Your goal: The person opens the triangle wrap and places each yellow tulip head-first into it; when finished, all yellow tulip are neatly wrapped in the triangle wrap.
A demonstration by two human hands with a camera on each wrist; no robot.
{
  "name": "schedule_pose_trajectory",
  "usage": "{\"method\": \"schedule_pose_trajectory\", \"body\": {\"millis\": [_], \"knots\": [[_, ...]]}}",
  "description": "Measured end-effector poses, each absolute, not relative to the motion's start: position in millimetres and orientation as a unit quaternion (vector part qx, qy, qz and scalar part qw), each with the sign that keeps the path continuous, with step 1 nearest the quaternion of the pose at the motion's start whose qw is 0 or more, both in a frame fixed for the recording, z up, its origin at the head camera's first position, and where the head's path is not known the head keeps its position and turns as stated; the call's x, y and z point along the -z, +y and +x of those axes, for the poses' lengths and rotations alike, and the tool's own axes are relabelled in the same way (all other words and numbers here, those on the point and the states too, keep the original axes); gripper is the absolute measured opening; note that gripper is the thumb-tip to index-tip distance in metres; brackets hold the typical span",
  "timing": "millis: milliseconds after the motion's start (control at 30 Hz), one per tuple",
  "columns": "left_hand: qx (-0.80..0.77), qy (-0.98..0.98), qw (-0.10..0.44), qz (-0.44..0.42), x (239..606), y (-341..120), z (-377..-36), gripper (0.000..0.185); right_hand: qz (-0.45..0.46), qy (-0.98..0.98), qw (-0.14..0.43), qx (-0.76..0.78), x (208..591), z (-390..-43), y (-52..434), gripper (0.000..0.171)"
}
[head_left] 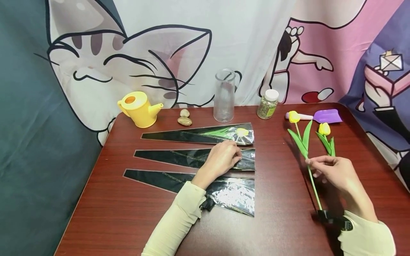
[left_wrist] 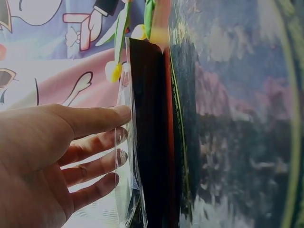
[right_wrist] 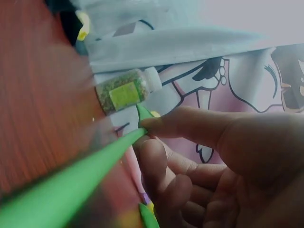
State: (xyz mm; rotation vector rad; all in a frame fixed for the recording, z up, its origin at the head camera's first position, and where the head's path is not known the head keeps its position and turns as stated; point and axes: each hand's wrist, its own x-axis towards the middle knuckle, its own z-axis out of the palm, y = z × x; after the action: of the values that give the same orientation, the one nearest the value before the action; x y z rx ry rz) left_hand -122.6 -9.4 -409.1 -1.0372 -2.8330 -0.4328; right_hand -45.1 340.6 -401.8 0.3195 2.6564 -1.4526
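Observation:
My right hand (head_left: pixel 336 172) pinches the green stem of a yellow artificial tulip (head_left: pixel 302 142) between thumb and fingertips, just under its leaves, with the bloom pointing away. In the right wrist view the tulip stem (right_wrist: pixel 76 183) runs close past the camera. My left hand (head_left: pixel 224 156) is over the wide end of the middle black-and-clear flower sleeve (head_left: pixel 179 158). There the thumb and fingertips pinch the clear film (left_wrist: pixel 126 190), which stands apart from the black backing. Another sleeve (head_left: pixel 169 136) behind it contains a yellow tulip (head_left: pixel 242 132); a third sleeve (head_left: pixel 153 177) lies nearer.
A second loose yellow tulip (head_left: pixel 325 129) and a purple shovel (head_left: pixel 328 116) lie at right. Along the back stand a yellow watering can (head_left: pixel 141 112), a clear vase (head_left: pixel 224 99) and a white-capped jar (head_left: pixel 267 106). Two stones (head_left: pixel 184 121) sit between can and vase.

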Motion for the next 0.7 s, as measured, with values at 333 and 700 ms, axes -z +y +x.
{"method": "schedule_pose_trajectory", "body": {"millis": [333,700], "knots": [[0.142,-0.927,0.050,-0.342,408.3,-9.7,-122.8,0.005,0.123,0.747,0.109,0.644,401.6,-53.6,341.0,0.012],[0.145,-0.928,0.047,-0.340,407.2,-9.9,-122.8,0.005,0.157,0.574,0.078,0.800,398.2,-61.6,320.8,0.014]]}}
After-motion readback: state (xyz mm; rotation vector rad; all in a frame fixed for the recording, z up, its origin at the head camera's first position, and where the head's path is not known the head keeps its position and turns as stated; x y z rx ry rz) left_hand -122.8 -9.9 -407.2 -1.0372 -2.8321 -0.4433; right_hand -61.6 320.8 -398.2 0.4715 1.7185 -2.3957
